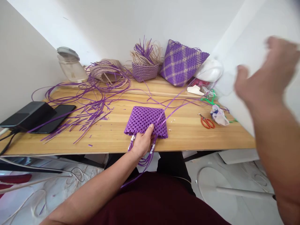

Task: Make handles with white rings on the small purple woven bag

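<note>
A small purple woven pouch (pixel 146 118) lies near the front edge of the table. My left hand (pixel 142 142) is closed on its lower edge, thumb on top; the fingers underneath are hidden. Looped purple cords with white bands (pixel 152 147) hang below the pouch around that hand. Two loose purple strips (pixel 174 112) run from the weave toward the upper right. Raised high at the right, my right hand (pixel 269 73) is blurred by motion, its thumb and fingers apart, with nothing visible in it.
Tangled purple strips (pixel 103 81) and cut ends cover the table's left side. A black phone (pixel 58 117) and a black box (pixel 28 115) lie at far left. Red-handled pliers (pixel 207 122) rest at right. Behind stand a jar (pixel 71 67), an unfinished basket (pixel 145 70) and a checked woven bag (pixel 181 62).
</note>
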Tool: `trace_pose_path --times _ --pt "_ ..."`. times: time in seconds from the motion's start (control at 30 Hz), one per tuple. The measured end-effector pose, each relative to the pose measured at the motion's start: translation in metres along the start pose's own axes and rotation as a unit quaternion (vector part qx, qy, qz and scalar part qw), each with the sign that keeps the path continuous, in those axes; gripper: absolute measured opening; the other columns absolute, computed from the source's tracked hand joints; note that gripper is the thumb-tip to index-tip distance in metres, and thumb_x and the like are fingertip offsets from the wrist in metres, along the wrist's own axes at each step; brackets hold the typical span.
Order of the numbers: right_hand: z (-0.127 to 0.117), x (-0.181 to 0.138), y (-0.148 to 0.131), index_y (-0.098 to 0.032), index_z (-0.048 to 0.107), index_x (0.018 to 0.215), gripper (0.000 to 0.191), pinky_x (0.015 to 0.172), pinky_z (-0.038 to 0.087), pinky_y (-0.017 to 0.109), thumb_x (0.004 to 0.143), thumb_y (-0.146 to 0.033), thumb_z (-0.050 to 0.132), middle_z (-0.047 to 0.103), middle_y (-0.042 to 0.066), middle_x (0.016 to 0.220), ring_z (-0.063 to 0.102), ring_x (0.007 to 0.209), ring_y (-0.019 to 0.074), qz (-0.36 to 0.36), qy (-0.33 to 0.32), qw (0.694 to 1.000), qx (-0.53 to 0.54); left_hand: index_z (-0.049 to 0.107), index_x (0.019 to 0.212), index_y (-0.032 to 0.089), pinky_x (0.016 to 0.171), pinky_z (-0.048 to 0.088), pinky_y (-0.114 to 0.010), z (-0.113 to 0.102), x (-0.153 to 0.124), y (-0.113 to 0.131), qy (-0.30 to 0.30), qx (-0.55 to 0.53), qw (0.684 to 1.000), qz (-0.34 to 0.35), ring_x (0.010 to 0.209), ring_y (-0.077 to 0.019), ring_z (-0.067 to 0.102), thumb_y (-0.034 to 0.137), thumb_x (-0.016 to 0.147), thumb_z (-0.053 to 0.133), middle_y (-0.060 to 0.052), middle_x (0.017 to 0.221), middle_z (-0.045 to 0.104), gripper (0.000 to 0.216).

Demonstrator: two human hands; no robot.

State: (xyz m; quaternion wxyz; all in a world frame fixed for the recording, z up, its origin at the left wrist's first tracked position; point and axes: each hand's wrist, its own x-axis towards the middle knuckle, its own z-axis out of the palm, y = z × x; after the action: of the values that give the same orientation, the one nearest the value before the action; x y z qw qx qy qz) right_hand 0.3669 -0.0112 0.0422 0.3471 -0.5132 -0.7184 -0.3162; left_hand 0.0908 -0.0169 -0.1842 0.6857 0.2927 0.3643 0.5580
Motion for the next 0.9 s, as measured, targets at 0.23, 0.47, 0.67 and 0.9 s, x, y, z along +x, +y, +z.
trace_pose_path --times 0.23,0.47,0.67,0.9 --pt "0.082 -0.049 -0.148 -0.02 0.067 0.096 0.018 0.108 0.033 0.05 0.093 -0.012 0.051 0.072 0.005 0.101 0.061 0.109 0.0253 -0.294 -0.299 0.906 0.062 0.071 0.099 0.021 0.07 0.057 -0.025 -0.001 -0.001 0.002 -0.002 0.018 1.0 0.019 0.097 -0.0205 0.069 0.041 0.08 0.073 -0.005 0.11 0.072 0.027" --pt "0.075 -0.055 -0.131 -0.017 0.066 0.088 0.012 0.088 0.036 0.04 0.094 -0.025 0.059 0.069 0.007 0.095 0.057 0.095 0.0234 -0.164 -0.26 0.95 0.058 0.07 0.1 0.019 0.073 0.059 -0.029 -0.001 0.0 0.001 -0.005 -0.004 1.0 0.0 0.096 -0.0222 0.069 0.042 0.08 0.073 -0.008 0.115 0.072 0.031" --pt "0.072 -0.077 -0.125 -0.017 0.07 0.086 0.02 0.087 0.043 0.036 0.096 -0.025 0.056 0.069 0.007 0.086 0.057 0.086 0.0215 -0.124 -0.256 0.954 0.1 0.07 0.103 0.019 0.081 0.06 -0.036 0.001 -0.001 0.003 -0.013 -0.009 1.0 0.0 0.1 -0.0255 0.069 0.042 0.08 0.073 -0.009 0.114 0.072 0.033" --pt "0.074 -0.073 -0.137 -0.018 0.071 0.104 0.019 0.093 0.046 0.044 0.095 -0.021 0.054 0.066 0.012 0.107 0.055 0.1 0.0262 -0.117 -0.203 0.966 0.113 0.069 0.102 0.019 0.075 0.062 -0.038 0.004 -0.004 0.009 -0.024 -0.018 0.999 -0.011 0.102 -0.0286 0.069 0.04 0.08 0.073 -0.009 0.114 0.072 0.03"
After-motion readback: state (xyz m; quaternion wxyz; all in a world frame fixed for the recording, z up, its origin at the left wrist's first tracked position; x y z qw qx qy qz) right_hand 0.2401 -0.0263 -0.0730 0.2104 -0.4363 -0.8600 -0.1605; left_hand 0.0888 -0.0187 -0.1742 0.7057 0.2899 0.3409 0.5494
